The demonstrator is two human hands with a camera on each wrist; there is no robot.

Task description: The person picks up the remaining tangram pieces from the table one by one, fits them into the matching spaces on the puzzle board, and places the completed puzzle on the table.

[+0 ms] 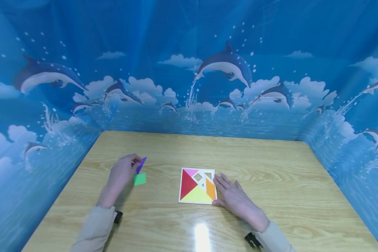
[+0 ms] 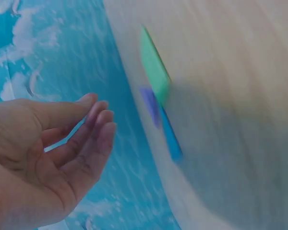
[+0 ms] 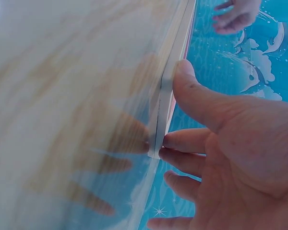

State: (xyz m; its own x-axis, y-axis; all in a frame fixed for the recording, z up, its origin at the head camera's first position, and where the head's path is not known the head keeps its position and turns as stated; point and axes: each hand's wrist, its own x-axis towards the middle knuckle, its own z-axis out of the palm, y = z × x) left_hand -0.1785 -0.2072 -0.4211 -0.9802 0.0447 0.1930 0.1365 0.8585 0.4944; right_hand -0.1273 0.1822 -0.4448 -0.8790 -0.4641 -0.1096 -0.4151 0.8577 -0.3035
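Note:
My left hand (image 1: 123, 171) hovers over the left part of the table, its thumb and fingertips close together. In the left wrist view nothing shows between them. Beneath that hand lie a green square piece (image 1: 140, 179), a violet-blue piece (image 1: 141, 165) and a purple piece (image 2: 150, 105) partly hidden by the fingers in the head view. Right of these lies a white tangram board (image 1: 180, 189), filled with red, yellow, orange and pink pieces, with several open cutouts at its upper right. My right hand (image 1: 234, 199) rests along the board's right edge, fingers extended, thumb at the near corner.
The wood-grain table (image 1: 258, 157) bears a bright light reflection near its front. A blue curtain (image 1: 189, 105) printed with dolphins surrounds the back and sides. Both wrists carry dark straps over light sleeves (image 1: 94, 227).

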